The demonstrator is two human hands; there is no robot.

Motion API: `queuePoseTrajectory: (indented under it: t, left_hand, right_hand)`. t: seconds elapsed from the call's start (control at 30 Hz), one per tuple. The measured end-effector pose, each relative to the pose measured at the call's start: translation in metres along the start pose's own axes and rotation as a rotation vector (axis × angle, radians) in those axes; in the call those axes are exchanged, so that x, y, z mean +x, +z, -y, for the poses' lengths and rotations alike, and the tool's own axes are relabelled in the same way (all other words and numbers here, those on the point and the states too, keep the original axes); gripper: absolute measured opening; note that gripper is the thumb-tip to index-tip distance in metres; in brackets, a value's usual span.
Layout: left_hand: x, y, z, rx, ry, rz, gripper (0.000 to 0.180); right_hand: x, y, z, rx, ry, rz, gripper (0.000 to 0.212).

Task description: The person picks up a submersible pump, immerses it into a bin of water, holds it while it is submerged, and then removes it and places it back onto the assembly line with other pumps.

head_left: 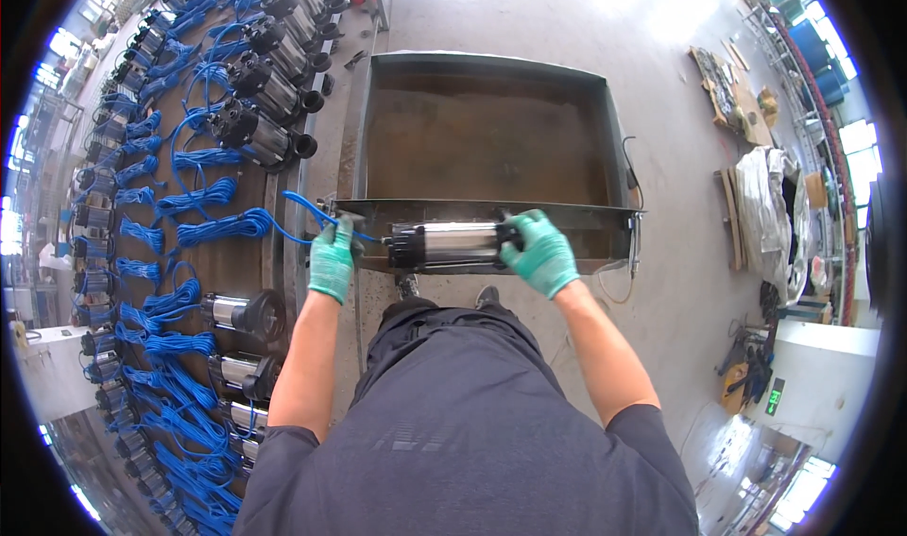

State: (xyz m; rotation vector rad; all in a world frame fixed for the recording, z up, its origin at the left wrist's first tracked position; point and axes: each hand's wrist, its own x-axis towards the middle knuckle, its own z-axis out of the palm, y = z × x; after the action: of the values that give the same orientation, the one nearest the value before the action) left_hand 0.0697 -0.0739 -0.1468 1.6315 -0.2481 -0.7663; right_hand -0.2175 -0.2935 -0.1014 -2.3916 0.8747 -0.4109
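Note:
A pump [460,242] with a shiny steel barrel and black ends lies on its side across the near ledge of a metal water tank [624,182]. My right hand [542,255], in a green glove, is closed around its black right end. At the left my left hand [331,260], also gloved in green, is closed on the blue cable [300,202], beside the tank's near left corner. The cable runs toward the pump's black left end. Blur around the left fingertips hides their exact hold.
Left of me, a long bench [225,273] carries several similar pumps [257,137] and coiled blue cables [224,227]. Brownish water [487,139] fills the tank's far part. A thin hose [619,298] hangs at its right. Pallets with white sheeting [767,215] stand farther right.

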Motion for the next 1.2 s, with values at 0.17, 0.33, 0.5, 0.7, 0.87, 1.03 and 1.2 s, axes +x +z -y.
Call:
queuePoseTrajectory:
  t: [0.17, 0.33, 0.5, 0.7, 0.87, 1.03, 1.2]
  left_hand:
    - [0.004, 0.000, 0.021, 0.158, 0.107, -0.057, 0.026]
    - [-0.019, 0.013, -0.051, -0.225, 0.057, 0.078, 0.040]
    - [-0.050, 0.081, -0.095, -0.449, 0.030, 0.520, 0.050]
    - [-0.057, 0.151, -0.097, -0.578, -0.207, 0.693, 0.057]
    - [-0.050, 0.142, -0.097, -0.512, -0.238, 0.652, 0.060]
    - [-0.052, 0.140, -0.095, -0.481, -0.222, 0.596, 0.059]
    - [-0.049, 0.139, -0.082, -0.749, -0.208, 0.613, 0.047]
  right_hand:
    - [0.007, 0.019, 0.027, 0.047, 0.056, 0.033, 0.025]
    - [-0.014, 0.005, -0.038, 0.155, 0.086, -0.025, 0.025]
    - [-0.045, 0.019, -0.112, -0.018, 0.188, -0.113, 0.022]
    - [-0.057, 0.052, -0.149, -0.252, 0.363, -0.060, 0.024]
    - [-0.057, 0.055, -0.146, -0.236, 0.303, -0.113, 0.023]
    - [-0.051, 0.057, -0.145, -0.209, 0.304, -0.089, 0.026]
    - [-0.058, 0.066, -0.187, 0.036, 0.280, -0.029, 0.038]
